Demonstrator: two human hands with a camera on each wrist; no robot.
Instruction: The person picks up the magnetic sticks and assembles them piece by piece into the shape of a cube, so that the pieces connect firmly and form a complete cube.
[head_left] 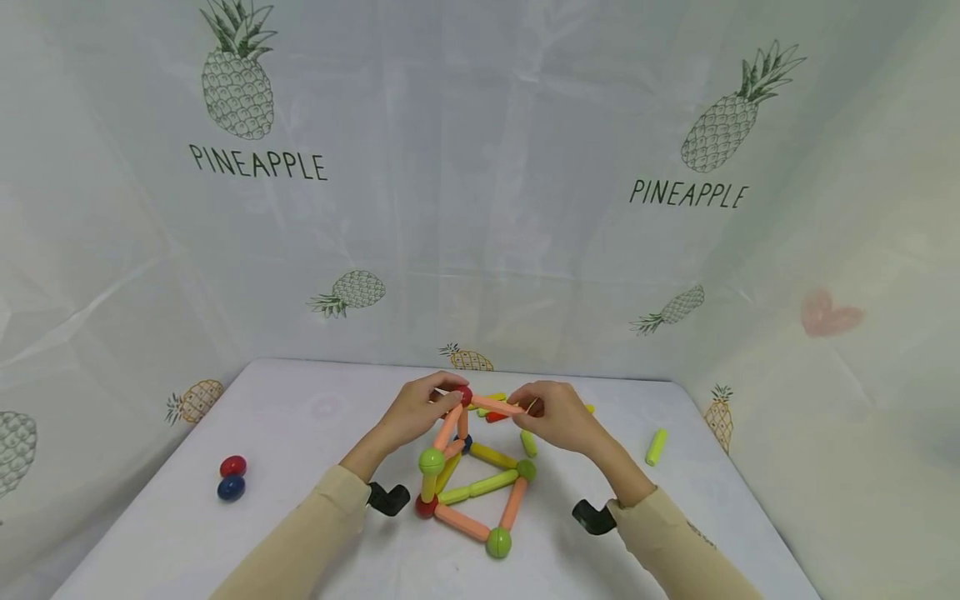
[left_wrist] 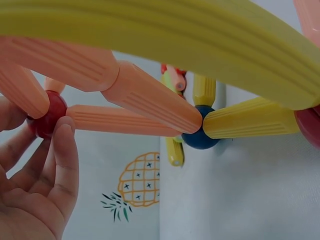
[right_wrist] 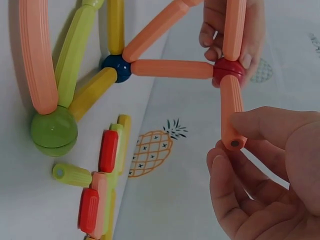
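Note:
My left hand (head_left: 412, 410) pinches the red ball (left_wrist: 52, 116) at the top of a frame built from ridged rods and balls. A salmon rod (right_wrist: 231, 107) sticks out from that ball to the right, and my right hand (head_left: 558, 414) pinches its free end between thumb and fingers. Other salmon rods join the red ball to a green ball (head_left: 432, 461) and a dark blue ball (head_left: 467, 444). On the table, the base has a lower red ball (head_left: 426, 506), a front green ball (head_left: 498, 542) and a right green ball (head_left: 527, 471), linked by yellow, lime and salmon rods.
A loose red ball (head_left: 233, 466) and a blue ball (head_left: 232, 488) lie at the table's left. One lime rod (head_left: 656, 447) lies at the right. Several loose rods, including a red rod (right_wrist: 89, 210), lie together behind the frame, near the patterned curtain (head_left: 480, 208).

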